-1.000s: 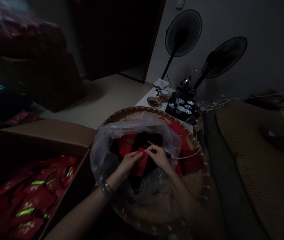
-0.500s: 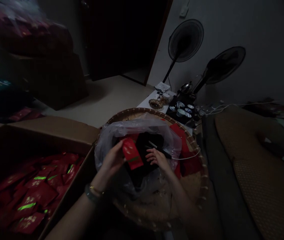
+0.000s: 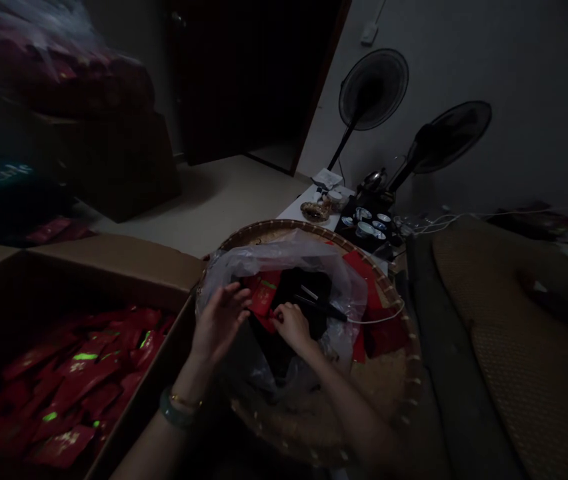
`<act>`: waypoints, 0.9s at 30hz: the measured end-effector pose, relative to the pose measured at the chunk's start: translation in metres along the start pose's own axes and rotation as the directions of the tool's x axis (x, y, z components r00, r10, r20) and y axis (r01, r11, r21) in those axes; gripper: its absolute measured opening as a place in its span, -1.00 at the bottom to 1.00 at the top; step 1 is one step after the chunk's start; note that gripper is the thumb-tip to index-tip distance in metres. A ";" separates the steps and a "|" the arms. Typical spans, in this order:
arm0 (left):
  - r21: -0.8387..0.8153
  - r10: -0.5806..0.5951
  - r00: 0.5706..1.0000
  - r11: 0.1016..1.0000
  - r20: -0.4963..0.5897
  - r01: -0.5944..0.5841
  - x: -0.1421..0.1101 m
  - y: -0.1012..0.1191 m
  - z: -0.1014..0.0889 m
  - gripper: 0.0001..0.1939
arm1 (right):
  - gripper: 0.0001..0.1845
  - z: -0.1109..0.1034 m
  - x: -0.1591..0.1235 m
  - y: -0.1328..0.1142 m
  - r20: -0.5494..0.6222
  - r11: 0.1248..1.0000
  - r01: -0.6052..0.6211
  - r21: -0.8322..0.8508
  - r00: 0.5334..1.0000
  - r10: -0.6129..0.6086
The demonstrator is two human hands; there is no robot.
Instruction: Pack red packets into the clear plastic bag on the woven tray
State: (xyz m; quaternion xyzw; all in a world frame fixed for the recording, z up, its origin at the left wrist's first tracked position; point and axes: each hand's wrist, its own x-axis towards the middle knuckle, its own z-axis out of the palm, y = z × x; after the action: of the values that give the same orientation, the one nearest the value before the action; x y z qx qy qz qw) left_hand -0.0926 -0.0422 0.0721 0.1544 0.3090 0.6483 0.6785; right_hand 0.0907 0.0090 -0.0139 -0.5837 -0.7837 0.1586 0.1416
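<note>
My right hand (image 3: 291, 326) pinches the near end of a small red packet (image 3: 265, 293) with a green stripe. My left hand (image 3: 220, 321) is open beside the packet, its fingers spread and curved; a green bangle and a gold bracelet circle that wrist. Both hands are over a clear plastic bag (image 3: 284, 252) opened out in a round woven bamboo tray (image 3: 309, 425). Inside the bag there is dark material too dim to make out. Right of the packet lies a long black tool (image 3: 331, 309) with a white cable.
At left stands an open cardboard box (image 3: 114, 259) of red packets (image 3: 84, 380). Red sheets (image 3: 364, 280) lie at the tray's right. Beyond are cups (image 3: 365, 229) on a low table and two fans (image 3: 374, 88). A woven mat (image 3: 524, 320) covers the seat at right.
The red packet has passed from my left hand to my right and turned, its green stripe now at the far end. My left hand has opened; my right has moved left.
</note>
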 end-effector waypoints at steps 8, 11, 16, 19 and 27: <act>0.843 0.127 0.846 0.091 0.518 -0.530 0.034 -0.047 -0.003 -0.56 | -0.85 -0.049 -0.004 0.015 -0.151 0.903 0.165 0.398 0.982 -0.113; 0.850 0.086 0.845 -0.037 0.527 -0.526 0.039 -0.056 -0.002 -0.76 | -0.83 -0.062 -0.011 0.009 -0.177 0.869 0.209 0.448 0.974 -0.142; 0.923 0.073 0.923 0.052 0.378 -0.382 0.034 -0.054 0.002 -0.79 | -0.63 -0.057 -0.015 0.003 -0.358 0.913 0.226 0.339 0.929 -0.097; 0.942 0.058 0.954 0.153 0.295 -0.300 0.030 -0.051 0.003 -0.75 | -0.57 -0.045 -0.015 0.004 -0.446 0.941 0.311 0.132 0.866 -0.224; 0.931 0.072 0.978 0.300 0.196 -0.209 0.028 -0.052 0.003 -0.76 | -0.51 -0.039 -0.016 0.012 -0.495 0.930 0.360 -0.071 0.797 -0.346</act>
State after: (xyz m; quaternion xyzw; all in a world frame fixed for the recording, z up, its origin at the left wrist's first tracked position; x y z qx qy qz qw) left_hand -0.0508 -0.0206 0.0363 0.5860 0.5746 0.3910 0.4167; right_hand 0.1212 0.0003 0.0157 -0.4464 -0.8127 -0.0162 0.3741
